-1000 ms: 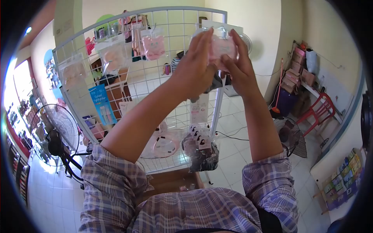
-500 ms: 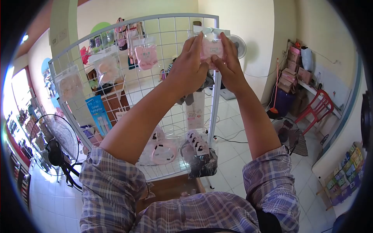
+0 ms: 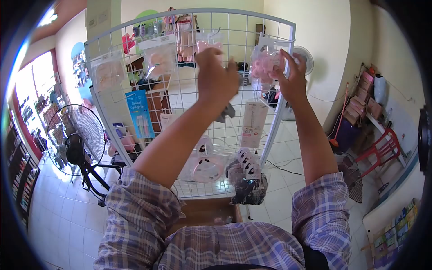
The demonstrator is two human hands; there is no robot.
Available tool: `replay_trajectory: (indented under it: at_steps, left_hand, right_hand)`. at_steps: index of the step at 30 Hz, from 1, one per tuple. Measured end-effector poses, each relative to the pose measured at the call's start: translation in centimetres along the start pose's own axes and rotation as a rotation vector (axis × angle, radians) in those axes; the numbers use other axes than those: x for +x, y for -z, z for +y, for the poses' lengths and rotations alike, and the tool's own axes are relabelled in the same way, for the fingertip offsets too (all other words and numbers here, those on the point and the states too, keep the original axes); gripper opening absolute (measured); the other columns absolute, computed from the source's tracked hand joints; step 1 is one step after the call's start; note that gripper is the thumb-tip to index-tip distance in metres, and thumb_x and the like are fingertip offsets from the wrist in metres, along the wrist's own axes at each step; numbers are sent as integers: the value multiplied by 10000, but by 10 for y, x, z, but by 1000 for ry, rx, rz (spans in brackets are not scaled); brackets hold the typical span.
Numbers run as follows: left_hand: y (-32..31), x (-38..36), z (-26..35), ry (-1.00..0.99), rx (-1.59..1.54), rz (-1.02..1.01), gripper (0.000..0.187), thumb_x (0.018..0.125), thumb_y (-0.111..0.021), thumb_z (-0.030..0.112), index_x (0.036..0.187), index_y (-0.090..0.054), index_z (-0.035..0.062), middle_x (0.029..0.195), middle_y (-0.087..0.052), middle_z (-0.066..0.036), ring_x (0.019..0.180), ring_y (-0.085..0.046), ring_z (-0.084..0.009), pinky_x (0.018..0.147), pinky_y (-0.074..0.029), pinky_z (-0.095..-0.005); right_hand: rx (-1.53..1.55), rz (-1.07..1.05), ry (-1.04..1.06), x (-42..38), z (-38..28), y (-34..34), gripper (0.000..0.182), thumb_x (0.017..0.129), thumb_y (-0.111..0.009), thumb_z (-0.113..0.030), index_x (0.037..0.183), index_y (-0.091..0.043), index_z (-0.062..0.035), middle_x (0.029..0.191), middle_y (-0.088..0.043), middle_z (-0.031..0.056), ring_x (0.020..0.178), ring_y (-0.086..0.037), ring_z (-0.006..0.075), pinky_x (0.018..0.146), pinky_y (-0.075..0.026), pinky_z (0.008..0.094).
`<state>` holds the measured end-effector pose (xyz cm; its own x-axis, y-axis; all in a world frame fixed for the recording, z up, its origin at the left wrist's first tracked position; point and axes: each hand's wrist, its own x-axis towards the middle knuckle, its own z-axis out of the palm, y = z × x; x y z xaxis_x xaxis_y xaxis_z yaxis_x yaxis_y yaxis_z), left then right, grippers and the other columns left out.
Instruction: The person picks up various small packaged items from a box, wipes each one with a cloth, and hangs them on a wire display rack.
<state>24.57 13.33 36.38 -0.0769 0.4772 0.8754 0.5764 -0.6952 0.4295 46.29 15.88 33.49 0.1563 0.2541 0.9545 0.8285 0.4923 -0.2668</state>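
Note:
At the upper right of the wire grid rack (image 3: 198, 10), a clear plastic packet with a pink item (image 3: 263, 67) hangs by its white header card. My right hand (image 3: 293, 78) has its thumb and fingers on the packet's right edge. To the left, my left hand (image 3: 216, 78) is raised before the grid, slightly blurred, fingers half curled and apart, with nothing seen in it. Partly hidden behind it is another pink packet (image 3: 209, 44). Two pale packets, one holding a peach-pink item (image 3: 157, 63), hang further left. A dark grey item (image 3: 226, 112) shows below my left wrist.
A blue highlighter pack (image 3: 139, 112), a white boxed pack (image 3: 254, 123), a pink headband packet (image 3: 207, 168) and black packets (image 3: 249, 189) hang lower on the grid. Standing fans (image 3: 74, 146) are on both sides. A red chair (image 3: 380, 150) and stacked boxes (image 3: 360, 101) are at right.
Both hands held the pink packet together; now my left hand has let go and moved left, while my right hand stays at the packet on the grid. The view has shifted.

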Motion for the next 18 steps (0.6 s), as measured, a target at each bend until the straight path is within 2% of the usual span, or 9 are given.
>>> replay_trajectory:
  at_steps: [1,3,5,7,9,11,13,16,18]
  left_hand:
    - [7,6,-6,105,16,69,454,849,-627,298,1168,-477,12,1218,-461,-190,1158,-476,-337,966,-400,-406]
    - [7,18,-35,93,83,115,464,856,-606,290,1187,-453,3,1229,-442,-203,1116,-503,-354,937,-420,-420]
    - [7,30,-58,72,149,165,474,864,-585,282,1206,-428,-6,1240,-423,-215,1074,-530,-371,908,-441,-434]
    - [9,38,-66,-2,176,84,527,849,-602,305,1235,-432,-11,1266,-414,-209,1155,-489,-350,957,-415,-414]
    - [9,38,-65,2,180,74,519,846,-605,306,1229,-451,-8,1266,-425,-210,1166,-485,-345,965,-411,-410]
    - [11,35,-58,9,180,67,512,843,-607,307,1223,-469,-6,1266,-436,-210,1176,-481,-340,974,-406,-405]
    - [14,33,-49,141,178,59,458,839,-616,312,1157,-527,-6,1248,-476,-195,1197,-467,-332,974,-406,-401]
    - [8,35,-55,44,112,155,490,816,-654,391,1084,-602,-17,1124,-602,-196,1109,-559,-323,945,-427,-396]
    - [10,31,-50,51,3,142,497,813,-659,397,1071,-605,-25,1086,-621,-195,1073,-580,-325,931,-435,-390]
  right_hand:
    - [6,-5,-4,-4,-18,4,490,801,-657,-231,1272,-538,-172,1328,-361,167,1173,-455,345,940,-426,438]
    - [-388,287,136,-9,-46,7,437,763,-696,-246,1174,-574,-162,1334,-360,150,1121,-490,339,898,-429,447]
    - [-309,316,222,-6,-62,-3,382,756,-700,-225,1109,-581,-139,1274,-420,160,1100,-505,339,902,-409,449]
    - [294,80,306,5,-70,-26,407,783,-680,-211,1154,-555,-98,1211,-482,182,1103,-504,342,941,-394,433]
    - [451,-73,72,7,-85,-53,468,815,-653,-200,1221,-505,-22,1166,-523,221,1136,-489,359,960,-397,422]
    - [427,-106,0,12,-81,-92,510,819,-650,-211,1248,-478,6,1181,-518,230,1140,-490,368,964,-401,422]
    - [401,-136,-68,18,-86,-102,553,824,-646,-221,1275,-452,34,1196,-514,239,1144,-491,377,967,-406,422]
    - [274,-225,-86,21,-90,-106,565,854,-634,-260,1271,-451,74,1256,-511,238,1143,-530,309,909,-465,379]
    - [466,-222,-143,21,-90,-104,599,796,-675,-239,1272,-453,47,1200,-507,241,1133,-520,356,956,-426,419]
